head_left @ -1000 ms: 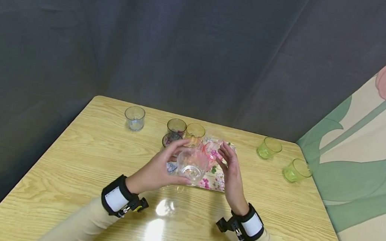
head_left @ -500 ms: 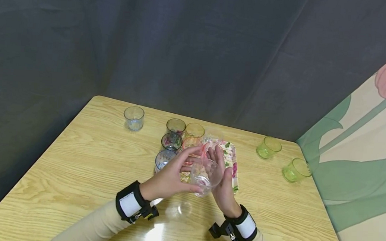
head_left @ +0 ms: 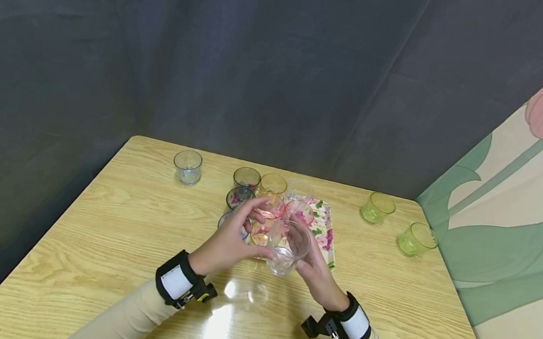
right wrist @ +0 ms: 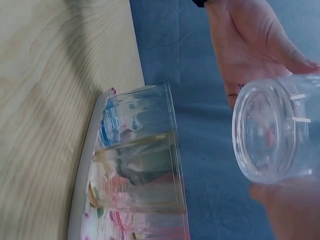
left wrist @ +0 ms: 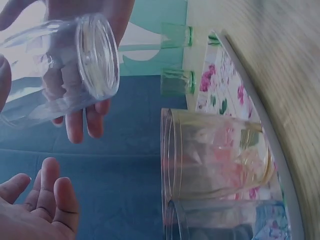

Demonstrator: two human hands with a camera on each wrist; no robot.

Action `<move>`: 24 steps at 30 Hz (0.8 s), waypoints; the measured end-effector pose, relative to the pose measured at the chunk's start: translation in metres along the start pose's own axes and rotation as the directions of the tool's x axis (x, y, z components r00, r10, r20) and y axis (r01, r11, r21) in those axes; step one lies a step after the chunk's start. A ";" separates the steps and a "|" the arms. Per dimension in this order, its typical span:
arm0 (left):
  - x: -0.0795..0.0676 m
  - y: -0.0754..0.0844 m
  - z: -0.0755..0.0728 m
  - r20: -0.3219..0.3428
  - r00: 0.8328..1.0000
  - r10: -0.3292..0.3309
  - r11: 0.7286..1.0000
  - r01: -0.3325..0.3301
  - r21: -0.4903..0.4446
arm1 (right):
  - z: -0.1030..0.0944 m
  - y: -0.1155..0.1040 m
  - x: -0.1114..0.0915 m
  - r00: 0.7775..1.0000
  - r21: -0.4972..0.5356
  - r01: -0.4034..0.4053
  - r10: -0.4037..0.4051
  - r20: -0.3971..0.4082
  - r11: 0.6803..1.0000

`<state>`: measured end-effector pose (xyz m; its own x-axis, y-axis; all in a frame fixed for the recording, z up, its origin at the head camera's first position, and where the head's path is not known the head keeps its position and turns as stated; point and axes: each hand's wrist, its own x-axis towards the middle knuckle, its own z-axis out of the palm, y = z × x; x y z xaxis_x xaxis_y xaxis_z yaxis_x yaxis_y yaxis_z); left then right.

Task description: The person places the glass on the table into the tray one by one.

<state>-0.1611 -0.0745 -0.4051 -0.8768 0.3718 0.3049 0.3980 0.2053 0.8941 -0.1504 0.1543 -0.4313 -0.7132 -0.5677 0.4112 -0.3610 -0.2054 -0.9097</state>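
Observation:
A clear glass tumbler (head_left: pixel 286 252) is held tilted above the front of a floral tray (head_left: pixel 327 239). My right hand (head_left: pixel 317 275) grips it from the right, fingers behind and thumb toward the front. On the other side, my left hand (head_left: pixel 228 245) has its thumb close to the tumbler; whether it touches cannot be told. In the left wrist view the left fingers (left wrist: pixel 49 192) are loosely bent and apart from the tumbler (left wrist: pixel 65 70). Several tinted tumblers stand on the tray, among them a yellow one (head_left: pixel 262 233), a red-rimmed one (head_left: pixel 299 212) and a partly hidden blue one (head_left: pixel 224 220).
A pale blue-grey tumbler (head_left: pixel 188 168) stands alone at the back left of the wooden table (head_left: pixel 121 222). Two green tumblers (head_left: pixel 377 208) stand at the right side. A dark curtain (head_left: pixel 268 75) hangs behind the table, a tulip-patterned cloth (head_left: pixel 528 219) at the right.
The tumbler went from the left hand's grip into the right hand's, moving slightly right and toward me. The right hand came in from the right; the left fingers have loosened and drawn back left.

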 end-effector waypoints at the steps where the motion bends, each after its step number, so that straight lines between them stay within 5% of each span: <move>1: 0.000 -0.001 -0.001 -0.003 1.000 0.009 1.000 -0.009 0.013 | 0.000 0.000 -0.001 1.000 -0.002 -0.001 0.001 0.007 1.000; 9: 0.001 -0.005 -0.007 0.008 1.000 0.019 0.999 -0.019 0.033 | 0.000 -0.002 -0.004 0.998 0.031 0.049 -0.050 0.035 0.998; 17: 0.000 -0.007 -0.012 0.014 0.999 0.045 0.999 -0.045 0.029 | -0.004 0.000 -0.005 0.996 -0.051 0.057 -0.060 -0.064 0.997; 20: 0.000 -0.010 -0.019 -0.042 0.998 0.047 0.999 -0.047 -0.008 | -0.010 -0.001 -0.008 0.990 -0.097 0.035 -0.048 -0.133 0.995; 24: -0.002 -0.020 -0.034 -0.207 0.978 -0.016 1.000 0.014 -0.010 | -0.019 -0.001 -0.014 0.975 -0.167 -0.023 -0.014 -0.220 0.986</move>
<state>-0.1763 -0.1098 -0.4126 -0.9199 0.1732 0.3520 0.3829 0.2011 0.9016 -0.1514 0.1775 -0.4348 -0.8225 -0.3755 0.4271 -0.4399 -0.0560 -0.8963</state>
